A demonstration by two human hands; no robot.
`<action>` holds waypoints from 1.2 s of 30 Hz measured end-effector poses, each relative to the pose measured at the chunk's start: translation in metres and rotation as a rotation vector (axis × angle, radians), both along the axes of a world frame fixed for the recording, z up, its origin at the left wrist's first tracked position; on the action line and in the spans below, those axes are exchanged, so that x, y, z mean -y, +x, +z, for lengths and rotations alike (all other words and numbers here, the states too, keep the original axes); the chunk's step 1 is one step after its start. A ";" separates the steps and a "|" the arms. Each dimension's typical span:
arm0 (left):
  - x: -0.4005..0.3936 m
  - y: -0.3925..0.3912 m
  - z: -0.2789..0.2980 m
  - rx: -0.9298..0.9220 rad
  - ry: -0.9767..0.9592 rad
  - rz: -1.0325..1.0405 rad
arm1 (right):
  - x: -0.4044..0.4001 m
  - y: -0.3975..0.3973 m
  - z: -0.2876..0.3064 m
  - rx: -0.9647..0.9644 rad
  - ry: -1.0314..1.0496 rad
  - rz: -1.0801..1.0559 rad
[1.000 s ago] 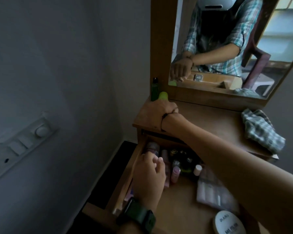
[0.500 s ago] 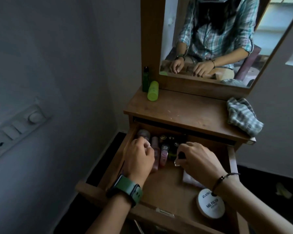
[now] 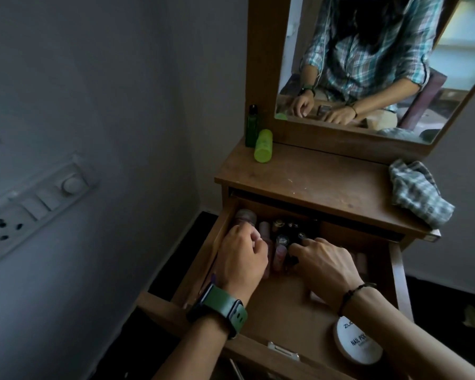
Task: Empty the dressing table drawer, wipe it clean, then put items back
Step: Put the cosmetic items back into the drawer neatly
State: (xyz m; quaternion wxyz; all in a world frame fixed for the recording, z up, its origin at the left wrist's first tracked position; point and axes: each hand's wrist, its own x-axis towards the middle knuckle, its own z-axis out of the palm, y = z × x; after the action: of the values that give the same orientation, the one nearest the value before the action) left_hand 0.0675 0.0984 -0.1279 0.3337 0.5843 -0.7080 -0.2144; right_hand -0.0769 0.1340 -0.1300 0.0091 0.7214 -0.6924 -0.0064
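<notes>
The wooden drawer (image 3: 395, 272) of the dressing table is pulled out. Several small cosmetic bottles (image 3: 281, 234) stand crowded in its back left part. My left hand (image 3: 242, 259), with a green watch on the wrist, is curled around a pink bottle at the left of that cluster. My right hand (image 3: 324, 263) lies palm down beside it, its fingertips among the small dark bottles; what they hold is hidden. A white round nail polish remover tub (image 3: 358, 342) sits at the drawer's front right. A pink packet (image 3: 361, 261) shows behind my right hand.
On the table top (image 3: 327, 182) a light green bottle (image 3: 263, 146) lies by an upright dark green bottle (image 3: 251, 126) at the back left. A checked cloth (image 3: 417, 193) lies at the right edge. The mirror (image 3: 368, 64) stands behind. A switchboard (image 3: 33, 204) is on the left wall.
My right hand left the light green bottle on the table top and came down into the drawer, then moved left onto the small bottles. My left hand has stayed on the bottles.
</notes>
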 end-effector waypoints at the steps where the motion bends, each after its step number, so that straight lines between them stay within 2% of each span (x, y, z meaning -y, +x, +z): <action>1: 0.000 0.000 0.000 0.000 -0.003 -0.001 | 0.000 0.000 0.000 -0.007 -0.002 0.002; 8: -0.001 0.000 0.001 0.030 0.005 -0.033 | -0.005 0.001 0.007 0.024 -0.026 0.031; 14: 0.000 0.000 0.001 0.011 -0.022 -0.040 | 0.003 0.003 0.053 0.147 -0.163 0.043; 18: 0.001 -0.002 -0.001 0.022 -0.032 -0.035 | 0.064 0.004 0.089 0.324 -0.301 -0.006; 24: 0.000 -0.002 0.000 0.013 -0.029 0.004 | 0.181 0.018 0.093 0.634 -0.214 -0.278; 29: 0.001 -0.001 0.001 -0.006 -0.008 0.021 | 0.210 0.023 0.085 0.637 -0.208 -0.458; 36: 0.003 0.000 0.001 -0.026 -0.010 0.031 | 0.183 -0.004 0.086 0.614 -0.238 -0.502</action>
State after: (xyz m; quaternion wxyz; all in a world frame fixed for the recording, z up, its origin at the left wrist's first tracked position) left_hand 0.0671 0.0954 -0.1273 0.3492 0.5907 -0.6955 -0.2130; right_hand -0.0808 -0.0495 -0.0440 -0.1163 0.4926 -0.8133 0.2870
